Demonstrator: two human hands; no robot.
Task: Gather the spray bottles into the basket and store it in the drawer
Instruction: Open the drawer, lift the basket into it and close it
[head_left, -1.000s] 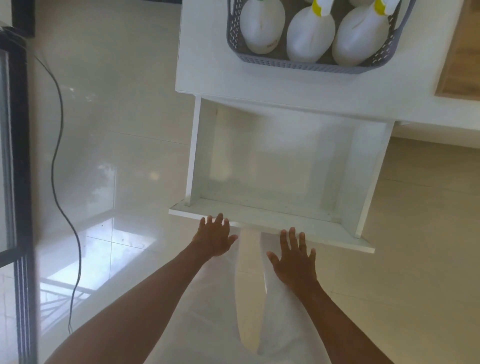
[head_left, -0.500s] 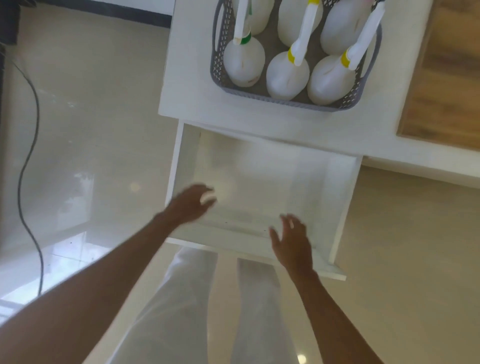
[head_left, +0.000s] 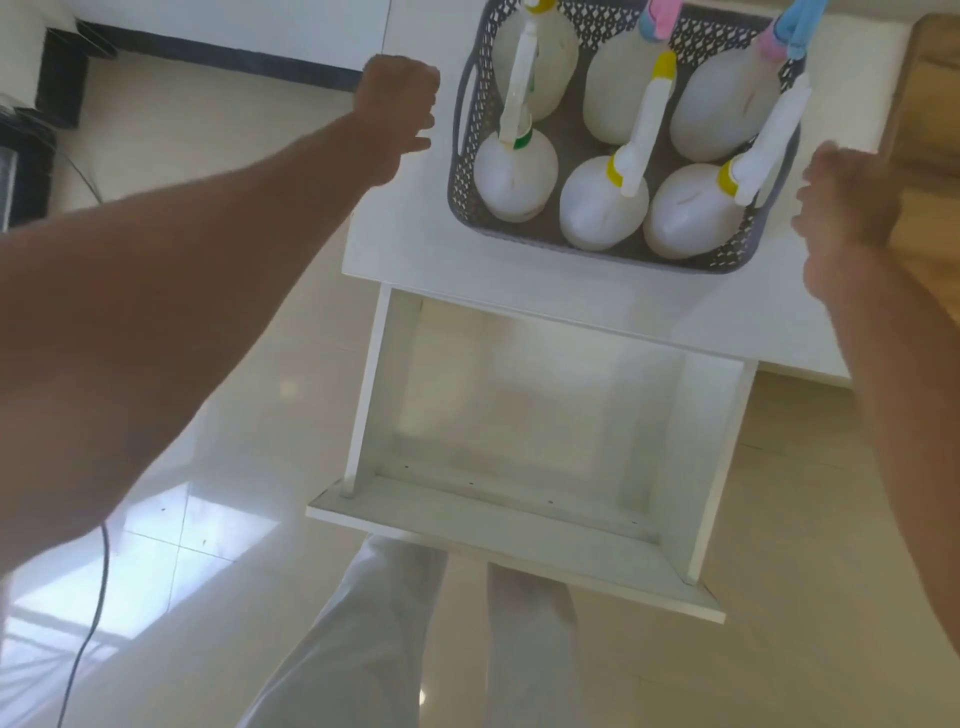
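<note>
A grey perforated basket (head_left: 675, 258) stands on the white cabinet top (head_left: 400, 244) and holds several white spray bottles (head_left: 602, 205) with yellow, green, pink and blue nozzles. My left hand (head_left: 397, 104) hovers just left of the basket's left handle, fingers loosely curled, holding nothing. Just off the basket's right side is my right hand (head_left: 847, 202), blurred and loosely curled, with no clear contact. Below the cabinet top the white drawer (head_left: 493, 525) is pulled out and empty.
A wooden surface (head_left: 930, 156) adjoins the cabinet top on the right. A black cable (head_left: 88, 623) runs over the glossy tiled floor at the left, near dark objects (head_left: 26, 156). My legs in white trousers (head_left: 374, 623) stand before the drawer front.
Both hands rose from the drawer front to either side of the basket. The view tilted up, showing more of the basket. The drawer stays pulled out.
</note>
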